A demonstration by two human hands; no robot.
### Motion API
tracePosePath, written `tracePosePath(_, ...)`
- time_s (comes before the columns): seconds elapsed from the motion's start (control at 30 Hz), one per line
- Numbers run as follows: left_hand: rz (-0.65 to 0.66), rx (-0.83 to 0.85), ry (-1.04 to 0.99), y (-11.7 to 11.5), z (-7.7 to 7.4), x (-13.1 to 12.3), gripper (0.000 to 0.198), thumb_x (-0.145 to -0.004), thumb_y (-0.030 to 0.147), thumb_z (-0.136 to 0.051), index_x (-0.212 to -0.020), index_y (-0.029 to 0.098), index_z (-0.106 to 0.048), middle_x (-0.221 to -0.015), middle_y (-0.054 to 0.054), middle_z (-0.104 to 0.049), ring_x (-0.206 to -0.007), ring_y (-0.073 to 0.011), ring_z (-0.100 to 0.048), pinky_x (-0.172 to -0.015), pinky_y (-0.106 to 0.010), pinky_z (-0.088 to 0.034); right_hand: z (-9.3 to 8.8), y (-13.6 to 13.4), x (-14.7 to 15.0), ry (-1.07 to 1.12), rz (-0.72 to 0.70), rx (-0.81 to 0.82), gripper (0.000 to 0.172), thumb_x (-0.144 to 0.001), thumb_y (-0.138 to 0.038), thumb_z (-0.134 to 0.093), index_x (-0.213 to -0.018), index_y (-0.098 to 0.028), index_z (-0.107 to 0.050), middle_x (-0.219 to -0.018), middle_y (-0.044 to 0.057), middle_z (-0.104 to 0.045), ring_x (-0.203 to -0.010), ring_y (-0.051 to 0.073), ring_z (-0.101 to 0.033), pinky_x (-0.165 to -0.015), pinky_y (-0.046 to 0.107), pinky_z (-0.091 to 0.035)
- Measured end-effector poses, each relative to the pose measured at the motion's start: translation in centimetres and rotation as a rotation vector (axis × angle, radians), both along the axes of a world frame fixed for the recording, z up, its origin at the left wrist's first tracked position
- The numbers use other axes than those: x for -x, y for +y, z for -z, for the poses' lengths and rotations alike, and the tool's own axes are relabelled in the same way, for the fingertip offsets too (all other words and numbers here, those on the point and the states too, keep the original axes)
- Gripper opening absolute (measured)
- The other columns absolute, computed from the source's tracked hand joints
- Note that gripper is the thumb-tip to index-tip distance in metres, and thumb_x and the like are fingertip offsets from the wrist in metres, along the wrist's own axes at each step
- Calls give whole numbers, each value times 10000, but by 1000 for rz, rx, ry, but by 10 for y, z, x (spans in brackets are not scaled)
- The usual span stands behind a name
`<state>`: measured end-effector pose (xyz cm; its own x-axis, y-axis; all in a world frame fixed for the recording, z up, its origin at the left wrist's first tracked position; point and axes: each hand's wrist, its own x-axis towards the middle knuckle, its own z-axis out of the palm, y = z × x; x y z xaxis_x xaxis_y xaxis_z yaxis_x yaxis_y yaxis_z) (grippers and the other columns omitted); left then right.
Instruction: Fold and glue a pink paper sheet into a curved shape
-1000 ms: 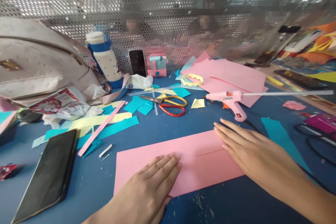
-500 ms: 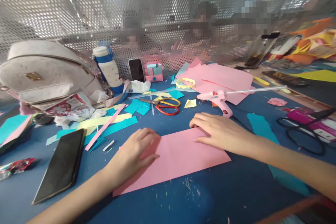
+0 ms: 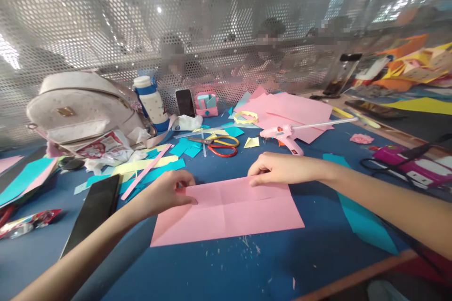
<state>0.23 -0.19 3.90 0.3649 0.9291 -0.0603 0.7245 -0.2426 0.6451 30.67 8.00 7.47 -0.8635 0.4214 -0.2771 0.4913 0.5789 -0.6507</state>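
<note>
A sheet of pink paper lies on the blue table in front of me, with a crease down its middle and another running across it. My left hand pinches its far left edge between thumb and fingers. At the far right edge, my right hand grips the sheet the same way, thumb on top. The far edge is slightly raised from the table. Beyond my right hand rests a pink glue gun with a clear stick in its back. Scissors with red and yellow handles lie past the sheet.
Left of the sheet are a black phone, cut paper strips and a backpack. Pink sheets are piled at the back. A blue strip and a purple power strip lie right. A perforated metal screen stands behind.
Both hands have gone from lying over the paper to pinching its far edge, which has lifted a little. A crosswise crease now shows. The view has shifted slightly.
</note>
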Motion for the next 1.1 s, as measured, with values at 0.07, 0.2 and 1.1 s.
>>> tracePosePath(0.07, -28, 46, -55, 3, -5, 6, 210, -718, 377, -750, -678, 194, -656, -639, 30, -578, -627, -130, -495, -581, -217, -355, 1, -1, -5, 26, 24, 34, 422, -912, -432, -492, -601, -186, -349, -631, -44, -279, -573, 93, -252, -522, 268, -201)
tracePosePath(0.2, -174, 78, -224, 7, -12, 19, 253, -676, 415, -794, -662, 181, -696, -680, -5, -654, -675, -150, -569, -597, -207, -414, 12, 1, -15, 75, 84, 80, 449, -921, -482, -498, -617, -192, -338, -640, -51, -239, -574, 93, -215, -516, 270, -173)
tracePosePath(1.1, -444, 181, -595, -1, -6, -3, 483, -774, 549, -698, -550, 148, -549, -477, 41, -481, -416, -57, -355, -419, -187, -202, 26, -3, 36, 122, 58, 345, 431, -825, -555, -640, -709, -180, -465, -619, -77, -305, -537, 68, -241, -473, 231, -171)
